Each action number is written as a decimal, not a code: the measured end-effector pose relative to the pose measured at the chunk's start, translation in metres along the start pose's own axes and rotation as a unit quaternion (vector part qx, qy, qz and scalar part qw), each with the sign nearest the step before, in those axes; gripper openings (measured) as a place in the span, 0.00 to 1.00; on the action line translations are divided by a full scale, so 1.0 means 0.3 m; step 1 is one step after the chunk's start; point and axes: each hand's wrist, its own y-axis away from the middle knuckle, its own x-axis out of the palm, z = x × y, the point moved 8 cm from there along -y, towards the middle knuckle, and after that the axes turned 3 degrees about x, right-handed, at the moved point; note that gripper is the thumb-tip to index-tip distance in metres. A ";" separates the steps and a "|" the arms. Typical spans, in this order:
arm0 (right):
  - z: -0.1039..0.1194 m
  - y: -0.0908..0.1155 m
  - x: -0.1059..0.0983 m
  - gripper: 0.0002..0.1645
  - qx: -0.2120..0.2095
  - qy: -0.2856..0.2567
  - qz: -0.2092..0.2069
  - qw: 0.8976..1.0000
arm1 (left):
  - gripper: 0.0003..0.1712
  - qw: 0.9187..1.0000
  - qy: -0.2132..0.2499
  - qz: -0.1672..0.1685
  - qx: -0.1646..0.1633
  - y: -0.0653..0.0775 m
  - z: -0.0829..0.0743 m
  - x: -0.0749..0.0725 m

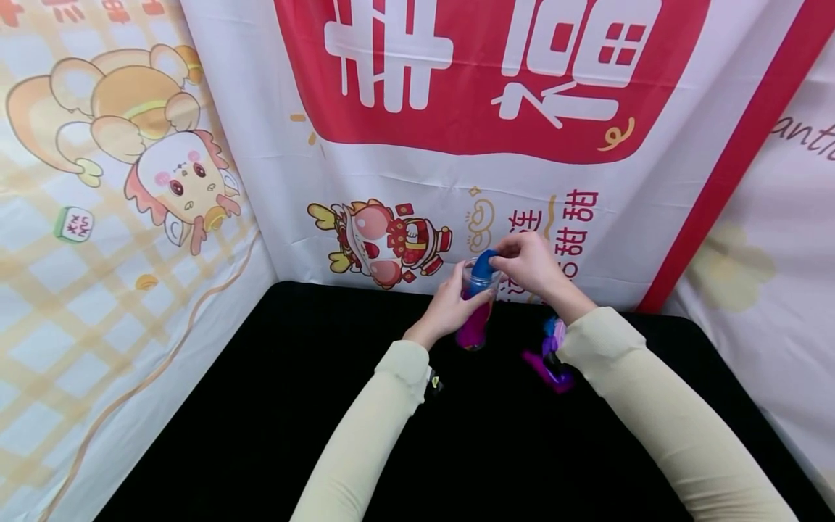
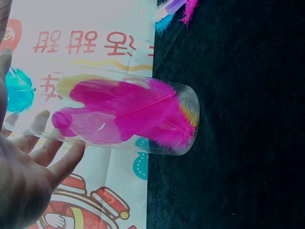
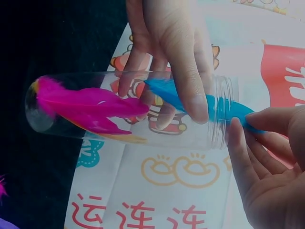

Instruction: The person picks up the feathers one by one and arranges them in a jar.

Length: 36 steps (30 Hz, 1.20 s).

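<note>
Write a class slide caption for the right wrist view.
Left hand holds a clear jar of pink and yellow feathers; right hand pinches a blue feather partway through its mouth.

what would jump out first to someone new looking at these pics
Probably the blue feather, pinched by the right hand in the mouth of a clear jar that the left hand grips. Then the magenta feathers inside the jar's lower part. A big red panel looms behind, top middle in the head view.
</note>
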 end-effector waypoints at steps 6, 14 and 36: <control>0.009 -0.001 0.007 0.11 0.000 -0.007 0.014 1.000 | 0.47 1.000 -0.002 0.002 0.003 -0.004 0.001 0.000; 0.009 0.000 0.010 0.09 -0.005 -0.019 0.017 1.000 | 0.47 1.000 -0.020 -0.003 0.002 -0.006 0.000 -0.003; -0.012 0.051 -0.028 0.11 -0.034 -0.053 0.033 0.997 | 0.48 1.000 -0.008 -0.004 -0.012 -0.003 0.003 0.003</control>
